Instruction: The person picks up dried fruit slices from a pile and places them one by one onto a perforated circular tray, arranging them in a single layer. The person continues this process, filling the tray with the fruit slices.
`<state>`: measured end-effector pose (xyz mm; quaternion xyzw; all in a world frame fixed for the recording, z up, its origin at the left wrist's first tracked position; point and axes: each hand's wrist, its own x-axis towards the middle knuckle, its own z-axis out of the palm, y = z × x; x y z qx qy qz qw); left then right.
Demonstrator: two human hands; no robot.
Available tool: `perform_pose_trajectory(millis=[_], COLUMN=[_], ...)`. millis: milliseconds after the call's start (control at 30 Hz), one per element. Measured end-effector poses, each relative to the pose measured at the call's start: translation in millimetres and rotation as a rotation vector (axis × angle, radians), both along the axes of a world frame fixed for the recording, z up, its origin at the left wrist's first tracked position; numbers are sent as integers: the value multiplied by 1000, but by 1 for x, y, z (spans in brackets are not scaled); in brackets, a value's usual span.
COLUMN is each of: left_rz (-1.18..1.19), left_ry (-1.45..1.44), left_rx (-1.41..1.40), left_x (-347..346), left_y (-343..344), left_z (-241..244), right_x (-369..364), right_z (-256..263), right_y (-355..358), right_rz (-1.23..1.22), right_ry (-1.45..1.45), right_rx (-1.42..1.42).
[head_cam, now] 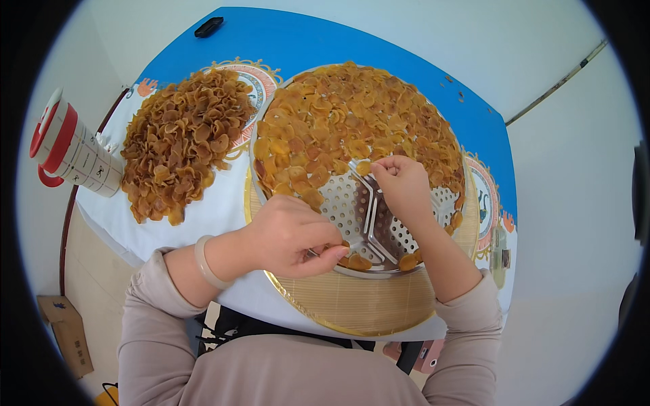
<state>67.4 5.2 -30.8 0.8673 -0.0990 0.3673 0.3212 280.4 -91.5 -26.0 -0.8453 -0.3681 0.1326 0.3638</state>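
Note:
A round perforated metal steamer tray (341,195) lies before me, most of it covered with thin amber-brown dried slices (350,111). My right hand (404,185) pinches a single yellowish slice (363,168) over the edge of the covered part. Above the tray's near left rim, my left hand (294,236) has its fingers curled toward the thumb. What lies inside that palm is hidden, so I cannot tell if it holds slices. Bare holes and raised ridges show between the hands. A few slices (359,262) rest along the near rim.
Left of the tray a heap of dried slices (177,142) sits on the white cloth, beside a red-lidded tumbler (84,149). Beneath the tray lies a round bamboo mat (355,304) with gold edging. A black object (208,27) rests on the blue tabletop (284,35); a glass container (499,256) stands right.

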Motion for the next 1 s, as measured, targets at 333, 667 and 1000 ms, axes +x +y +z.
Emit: perform_pose_trajectory(millis=[333, 667, 1000], left_rz=[5, 24, 26], left_ry=[-39, -33, -45], left_rx=[28, 47, 53], left_x=[0, 1, 0], left_y=[0, -1, -2], left_z=[1, 1, 1], right_x=[-2, -4, -2], right_z=[-4, -11, -4], right_y=[17, 18, 8], right_rz=[1, 19, 39], right_ry=[-33, -152, -127], right_rx=[-61, -16, -133])
